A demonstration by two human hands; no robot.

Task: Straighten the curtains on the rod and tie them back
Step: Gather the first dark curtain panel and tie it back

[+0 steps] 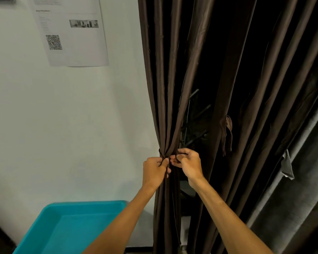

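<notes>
Dark brown pleated fabric curtain panel hangs just beside the white wall, cinched at mid-height by a thin dark brown tie-back strap. Left hand fingers curled, gripping one strap end. Right hand pinches the other end, hands nearly touching at the gather. Second brown curtain panel hangs to the right, loose. Teal plastic tub sits below left, and a printed paper sheet with QR code is on the wall.
</notes>
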